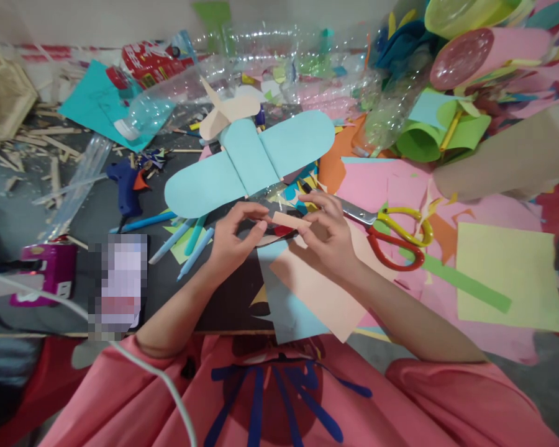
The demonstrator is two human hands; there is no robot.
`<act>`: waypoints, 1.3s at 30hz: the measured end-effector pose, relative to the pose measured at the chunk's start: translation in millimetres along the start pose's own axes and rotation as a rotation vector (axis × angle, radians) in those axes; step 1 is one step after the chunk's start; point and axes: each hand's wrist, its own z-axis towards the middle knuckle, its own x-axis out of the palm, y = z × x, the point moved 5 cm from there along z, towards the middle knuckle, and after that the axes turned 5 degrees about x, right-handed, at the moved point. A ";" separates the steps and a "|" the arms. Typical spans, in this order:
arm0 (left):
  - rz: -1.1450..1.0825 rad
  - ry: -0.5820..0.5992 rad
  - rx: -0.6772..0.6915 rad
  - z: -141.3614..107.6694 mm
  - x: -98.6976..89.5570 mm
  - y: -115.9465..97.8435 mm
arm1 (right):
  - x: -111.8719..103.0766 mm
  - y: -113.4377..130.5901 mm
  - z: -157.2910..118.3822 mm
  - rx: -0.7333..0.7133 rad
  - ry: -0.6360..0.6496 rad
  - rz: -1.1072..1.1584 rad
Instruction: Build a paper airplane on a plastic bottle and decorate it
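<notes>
Between my hands is a small folded strip of peach paper (289,220). My right hand (330,242) pinches its right end with thumb and fingers. The thumb and forefinger of my left hand (235,239) close at the strip's left end; the exact contact is hard to make out. Just beyond them lies a light-blue paper plane (251,158) with rounded wings and a peach tail (228,115). Scissors (377,226) with yellow and red handles lie beside my right hand. Beneath that hand are a peach sheet (326,285) and a blue-grey sheet (284,304).
Blue markers (195,251), a phone (121,282) and a blue glue gun (123,186) lie to the left. Clear plastic bottles (181,90) line the back. Pink paper (372,186), a yellow sheet (507,267) and paper rolls (517,149) cover the right. A white cable (135,360) crosses lower left.
</notes>
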 end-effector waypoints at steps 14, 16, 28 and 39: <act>0.116 0.069 0.124 1.1 4.3 -9.2 | 2.0 0.1 -0.7 0.028 0.019 0.006; 0.119 0.093 0.099 1.0 4.7 -8.6 | 2.9 -0.2 -1.2 0.034 0.033 0.010; 0.046 0.158 0.125 2.0 6.7 -14.1 | 5.1 10.9 -3.0 -0.095 0.020 -0.026; 0.106 0.031 0.220 3.3 1.7 -18.4 | 1.9 17.5 -4.5 -0.151 0.115 0.173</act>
